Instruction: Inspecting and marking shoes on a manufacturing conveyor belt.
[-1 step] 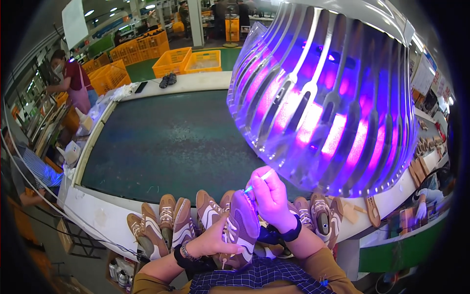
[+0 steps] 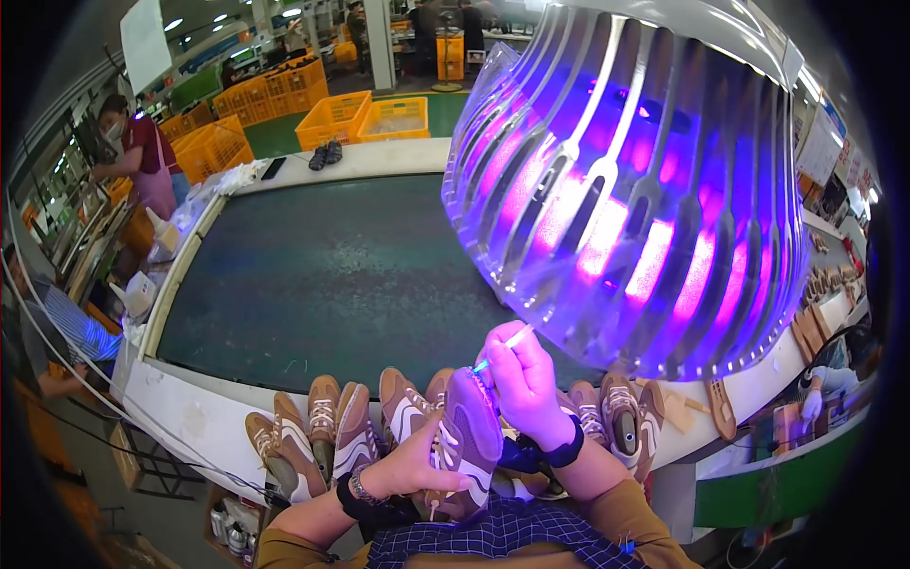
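My left hand (image 2: 428, 467) is wrapped round a brown and white sneaker (image 2: 464, 417), held tilted with its toe up in front of my apron. Purple light falls on the toe. In my right hand (image 2: 519, 377) a slim pen-like tool (image 2: 518, 338) is pinched. Its tip meets the edge of the toe, where the sole joins the upper; whether it is a brush or a pen I cannot make out. More laced sneakers of the same kind stand on both sides along the near edge, such as the pair (image 2: 322, 417) on the left.
A ribbed lamp cover (image 2: 616, 209) glowing purple hangs close above my right hand. Beyond the sneakers lies a dark conveyor belt (image 2: 322, 275) with a white rim. Yellow crates (image 2: 332, 119) stand behind it. Co-workers are at the left (image 2: 156, 166) and far right.
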Demonstrator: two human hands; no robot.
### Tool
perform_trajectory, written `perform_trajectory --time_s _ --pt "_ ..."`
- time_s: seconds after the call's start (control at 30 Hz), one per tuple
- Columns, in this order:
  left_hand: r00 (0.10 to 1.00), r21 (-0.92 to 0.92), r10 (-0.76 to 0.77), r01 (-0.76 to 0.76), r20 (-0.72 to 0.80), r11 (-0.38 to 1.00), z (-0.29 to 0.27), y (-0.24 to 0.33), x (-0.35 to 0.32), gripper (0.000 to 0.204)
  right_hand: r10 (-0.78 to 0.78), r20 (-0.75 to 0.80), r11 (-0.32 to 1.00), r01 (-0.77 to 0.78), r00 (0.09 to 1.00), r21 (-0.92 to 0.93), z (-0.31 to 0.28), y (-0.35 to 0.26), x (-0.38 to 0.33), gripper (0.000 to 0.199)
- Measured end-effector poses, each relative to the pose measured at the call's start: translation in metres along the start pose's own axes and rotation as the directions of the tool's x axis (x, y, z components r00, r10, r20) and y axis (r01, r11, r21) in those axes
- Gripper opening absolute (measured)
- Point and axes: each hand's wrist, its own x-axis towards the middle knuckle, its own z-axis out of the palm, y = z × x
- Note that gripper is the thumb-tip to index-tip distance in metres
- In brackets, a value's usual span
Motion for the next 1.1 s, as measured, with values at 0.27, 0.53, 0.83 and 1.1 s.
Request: perform_trajectory --time_s 0.27,0.53,0.83,1.1 --pt "0.987 0.025 0.14 -0.139 -0.075 0.99 0.002 -0.005 0.001 0.076 -0.006 0.0 1.0 0.006 1.0 0.011 -0.002 0.005 -0.005 0.011" --pt "0.988 -0.023 0.114 -0.117 -0.107 0.993 0.006 -0.001 0.001 0.068 -0.056 -0.015 0.997 0.057 0.998 0.042 -0.004 0.009 -0.008 0.011" --pt "0.998 -0.049 -0.059 0.058 -0.02 0.997 0.0 0.0 0.0 0.094 -0.088 -0.051 0.995 0.09 0.995 0.038 -0.005 0.016 -0.01 0.012" --pt "0.999 -0.056 -0.023 0.02 -0.04 0.998 0.002 0.0 0.0 0.093 -0.125 -0.06 0.99 0.129 0.99 0.065 -0.004 0.017 -0.017 0.014"
